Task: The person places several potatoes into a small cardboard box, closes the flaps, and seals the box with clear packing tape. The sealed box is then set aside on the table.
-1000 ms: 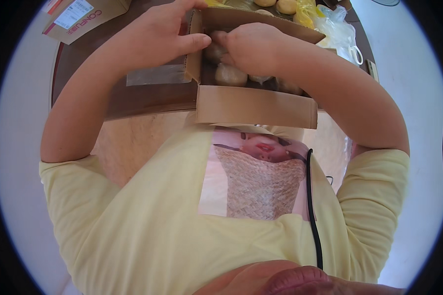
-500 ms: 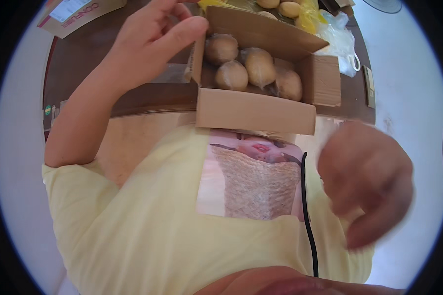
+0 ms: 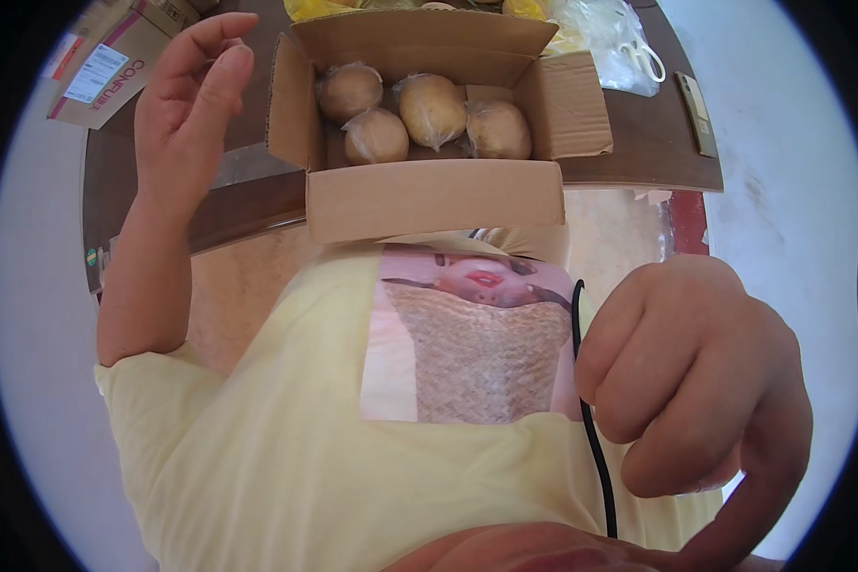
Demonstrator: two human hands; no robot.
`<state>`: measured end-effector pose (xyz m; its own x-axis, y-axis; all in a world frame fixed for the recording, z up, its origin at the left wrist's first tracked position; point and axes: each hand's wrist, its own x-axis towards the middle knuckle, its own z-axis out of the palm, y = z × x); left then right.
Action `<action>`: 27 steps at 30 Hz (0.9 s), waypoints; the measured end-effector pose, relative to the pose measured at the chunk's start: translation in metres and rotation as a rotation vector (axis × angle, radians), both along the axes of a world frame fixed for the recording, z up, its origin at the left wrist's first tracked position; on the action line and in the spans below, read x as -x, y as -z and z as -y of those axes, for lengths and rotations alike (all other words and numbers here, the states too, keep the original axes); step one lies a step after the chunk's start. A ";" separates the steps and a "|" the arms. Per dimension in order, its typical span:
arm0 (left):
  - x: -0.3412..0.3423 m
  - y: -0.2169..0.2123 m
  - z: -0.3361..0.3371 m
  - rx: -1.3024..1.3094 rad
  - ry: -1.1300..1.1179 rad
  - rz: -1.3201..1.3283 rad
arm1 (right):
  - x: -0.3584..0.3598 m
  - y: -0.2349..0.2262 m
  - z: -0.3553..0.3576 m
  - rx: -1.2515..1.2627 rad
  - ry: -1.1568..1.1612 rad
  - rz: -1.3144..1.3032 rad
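Box (image 3: 434, 202) just beside left fingers (image 3: 225, 76)

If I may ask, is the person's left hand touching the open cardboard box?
No, the left hand is raised to the left of the box, with dark tabletop visible between them.

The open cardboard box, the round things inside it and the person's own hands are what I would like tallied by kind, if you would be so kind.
Open cardboard box: 1
Plastic-wrapped round tan items inside it: 4
Hands: 2 (left hand, right hand)
Total: 7
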<state>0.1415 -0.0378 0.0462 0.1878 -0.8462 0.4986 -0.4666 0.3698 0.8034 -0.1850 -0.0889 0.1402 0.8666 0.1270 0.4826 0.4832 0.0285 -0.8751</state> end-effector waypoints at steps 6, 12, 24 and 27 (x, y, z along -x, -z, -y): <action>0.016 -0.009 -0.009 0.019 0.015 -0.015 | 0.008 0.007 0.000 -0.063 -0.025 0.089; 0.016 -0.060 0.045 0.121 0.107 0.728 | 0.018 0.017 0.011 0.286 0.240 0.300; 0.069 -0.074 0.036 0.253 0.286 1.251 | 0.034 0.148 0.064 -0.262 1.377 -0.172; 0.048 -0.071 0.004 0.308 0.140 0.979 | 0.018 0.136 0.046 -0.162 1.364 -0.105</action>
<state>0.0930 -0.0422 0.1168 -0.5069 -0.6394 0.5781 -0.8016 0.5963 -0.0433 -0.2032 -0.1347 0.0044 0.2910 -0.8960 0.3354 0.1426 -0.3060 -0.9413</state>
